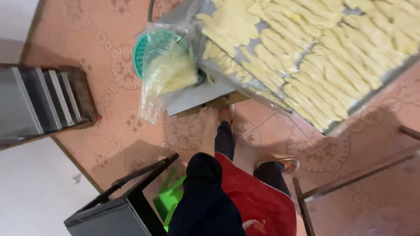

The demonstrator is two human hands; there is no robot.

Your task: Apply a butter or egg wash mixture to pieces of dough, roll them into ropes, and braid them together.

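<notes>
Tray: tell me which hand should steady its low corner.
Probably left: the left hand reaches the tray at its low corner, beside the bag. The right hand is not in view.

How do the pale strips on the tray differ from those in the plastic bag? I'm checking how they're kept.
The strips on the tray lie spread out and uncovered; the strips in the bag are bunched together behind clear plastic. The tray holds many more. Both are pale yellow.
</notes>
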